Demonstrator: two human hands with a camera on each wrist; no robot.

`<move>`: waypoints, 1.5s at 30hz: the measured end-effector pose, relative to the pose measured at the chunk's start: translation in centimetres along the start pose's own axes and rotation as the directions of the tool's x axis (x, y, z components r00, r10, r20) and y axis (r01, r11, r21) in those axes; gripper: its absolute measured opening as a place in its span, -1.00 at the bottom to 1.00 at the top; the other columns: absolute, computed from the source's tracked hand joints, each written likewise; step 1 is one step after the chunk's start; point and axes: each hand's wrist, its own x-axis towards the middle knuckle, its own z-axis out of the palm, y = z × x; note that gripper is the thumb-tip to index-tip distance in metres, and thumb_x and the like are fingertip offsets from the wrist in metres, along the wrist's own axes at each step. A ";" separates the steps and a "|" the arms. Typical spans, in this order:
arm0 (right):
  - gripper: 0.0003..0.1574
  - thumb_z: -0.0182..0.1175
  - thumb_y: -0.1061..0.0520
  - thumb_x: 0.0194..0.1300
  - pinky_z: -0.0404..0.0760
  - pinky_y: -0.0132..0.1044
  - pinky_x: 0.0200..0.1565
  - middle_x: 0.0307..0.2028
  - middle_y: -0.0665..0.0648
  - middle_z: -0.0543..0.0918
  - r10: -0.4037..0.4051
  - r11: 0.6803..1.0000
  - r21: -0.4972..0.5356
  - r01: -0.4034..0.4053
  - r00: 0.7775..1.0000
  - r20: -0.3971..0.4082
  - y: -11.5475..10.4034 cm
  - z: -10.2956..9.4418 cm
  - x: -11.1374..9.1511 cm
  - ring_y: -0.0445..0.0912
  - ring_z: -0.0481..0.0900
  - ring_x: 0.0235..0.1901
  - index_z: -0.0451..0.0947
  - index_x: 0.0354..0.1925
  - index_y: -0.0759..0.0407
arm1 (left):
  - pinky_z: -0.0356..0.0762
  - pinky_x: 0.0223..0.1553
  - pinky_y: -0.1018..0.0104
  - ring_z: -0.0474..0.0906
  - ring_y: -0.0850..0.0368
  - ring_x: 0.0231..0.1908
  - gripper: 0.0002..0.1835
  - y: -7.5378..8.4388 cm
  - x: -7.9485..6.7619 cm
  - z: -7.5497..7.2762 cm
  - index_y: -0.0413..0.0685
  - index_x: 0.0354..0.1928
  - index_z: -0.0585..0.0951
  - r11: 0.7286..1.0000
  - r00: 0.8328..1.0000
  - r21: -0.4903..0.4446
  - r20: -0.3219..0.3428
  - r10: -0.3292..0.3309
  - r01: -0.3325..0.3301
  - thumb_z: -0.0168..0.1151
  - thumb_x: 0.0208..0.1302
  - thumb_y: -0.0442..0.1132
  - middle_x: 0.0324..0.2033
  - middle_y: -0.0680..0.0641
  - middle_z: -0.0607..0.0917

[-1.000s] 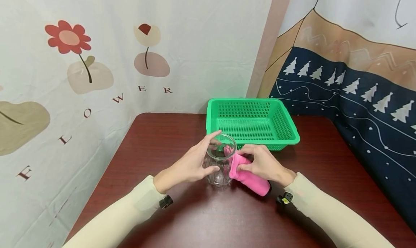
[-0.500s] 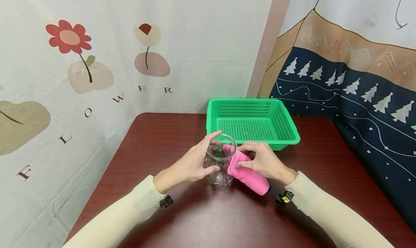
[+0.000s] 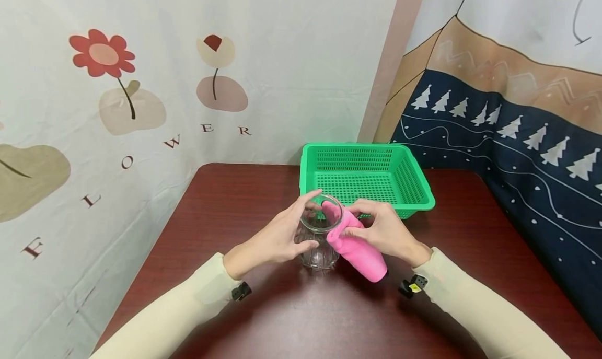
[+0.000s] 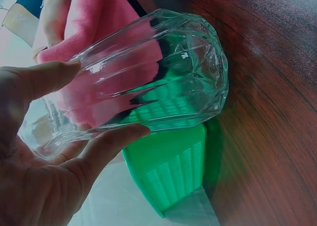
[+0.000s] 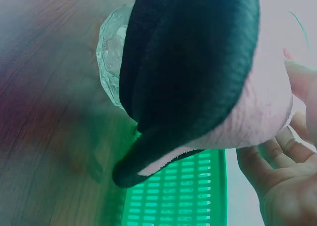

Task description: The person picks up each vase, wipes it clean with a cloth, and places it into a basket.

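A clear glass jar with a wide round mouth and faceted sides stands upright near the middle of the table. My left hand grips it from the left, thumb and fingers around its upper part, as the left wrist view also shows. On the other side, my right hand pinches a pink cloth with dark edging at the jar's rim. The cloth's lower part hangs down beside the jar. Seen from the right wrist, the cloth droops in a loose fold and covers much of the jar.
A green plastic basket with slotted walls stands just behind the jar and the right hand. The dark red wooden table reaches back to a printed curtain on the left and a second, tree-patterned one on the right.
My right hand has shifted slightly up and away from me, and the cloth has moved a little left and up at the jar's rim. The left hand and jar stay in place.
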 end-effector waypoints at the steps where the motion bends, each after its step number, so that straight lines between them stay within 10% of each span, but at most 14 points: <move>1: -0.53 0.78 0.21 0.27 0.87 -0.35 -0.08 -0.04 -0.03 0.93 0.006 1.000 0.011 -0.006 1.000 0.001 -0.1 -0.1 0.0 -0.22 0.76 -0.05 0.94 0.12 0.00 | 0.79 -0.02 0.23 0.81 -0.21 0.27 0.24 0.0 0.0 0.0 -0.07 0.86 0.06 1.000 1.000 -0.005 0.000 -0.001 0.001 0.70 0.33 -0.41 0.48 -0.25 0.68; 45: -0.40 0.75 0.28 0.28 0.91 -0.36 0.01 0.09 0.08 0.94 0.022 0.995 0.098 -0.020 1.000 -0.013 -0.5 -1.1 0.2 -0.20 0.81 0.00 0.87 0.27 0.10 | 0.78 -0.06 0.31 0.82 -0.22 0.25 0.25 0.1 0.2 -0.2 -0.08 0.85 0.07 0.999 1.000 -0.033 0.011 0.000 0.000 0.71 0.32 -0.41 0.48 -0.26 0.68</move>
